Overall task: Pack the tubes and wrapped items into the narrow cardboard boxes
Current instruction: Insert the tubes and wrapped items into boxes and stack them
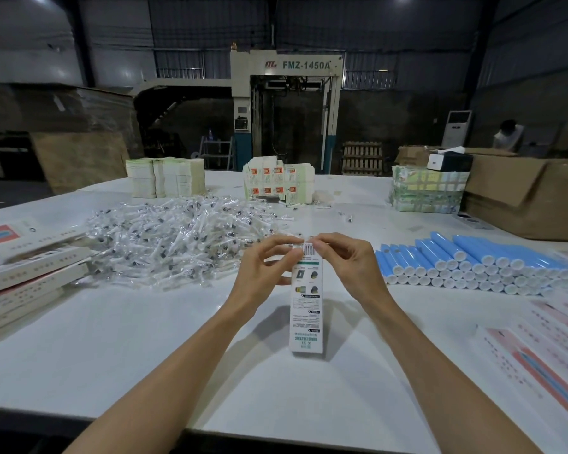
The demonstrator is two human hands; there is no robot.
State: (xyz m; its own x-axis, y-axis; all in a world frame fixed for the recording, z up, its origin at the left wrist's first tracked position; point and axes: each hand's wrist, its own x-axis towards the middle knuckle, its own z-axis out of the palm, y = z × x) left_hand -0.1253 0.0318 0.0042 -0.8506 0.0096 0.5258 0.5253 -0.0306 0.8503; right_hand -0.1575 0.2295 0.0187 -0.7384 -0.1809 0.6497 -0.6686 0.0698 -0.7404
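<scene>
While both hands work the far end of one carton, I note the bench from left to right. Far left: a stack of long flat boxes [30, 267] near the edge of the table [128, 348]; filled or not, I cannot tell. Next, the heap of wrapped items [177, 237], loose in clear sleeves, well apart from my hands. Left hand [266, 267]: fingers curled, thumb and forefinger pinching the left edge of the narrow box [307, 306] just below its barcode panel. Box itself: centre of the bench, held up on end, tilted a little away from me, printed face toward me. Whether its near end touches the table I cannot tell, though its shadow lies right beneath it. Right hand [348, 260]: fingertips nipping the top flap at the barcode's right corner. Judgement: this is the flap step, opening or tucking, and I cannot see inside to say which. To do it well, the left hand steadies the walls without squashing them, since thin card likely buckles. The right hand folds the flap on its crease and guides the tab squarely into the slot, never forcing a corner. Right of that: blue tubes [473, 263] in a neat stacked row, white caps facing me, close by for loading. Far right: flat printed cartons [538, 348] lying by the table edge.
</scene>
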